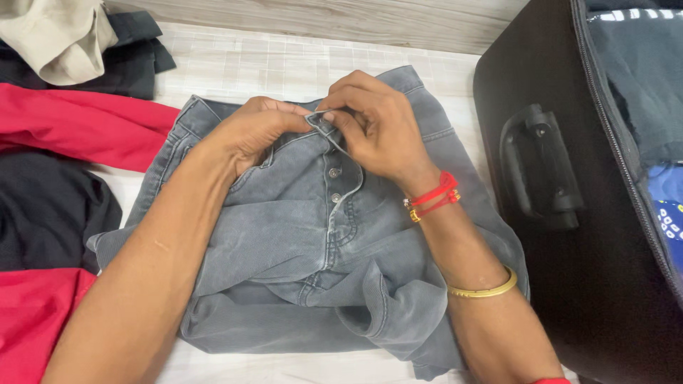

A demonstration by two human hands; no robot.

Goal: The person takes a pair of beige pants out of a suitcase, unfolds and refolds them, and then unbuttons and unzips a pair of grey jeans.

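Observation:
A pair of grey jeans (299, 235) lies crumpled on a pale bed sheet (263, 67), fly side up, with metal buttons showing down the front. My left hand (249, 131) grips the waistband on the left side of the fly. My right hand (373, 124) pinches the other waistband edge right beside it, fingertips touching the left hand. The right wrist wears red thread bands and the forearm a gold bangle.
A black suitcase (562, 235) stands open at the right, with a side handle and dark and blue clothes inside. At the left lie red garments (78, 124), a black one (50, 210) and a beige one (60, 35) on dark cloth.

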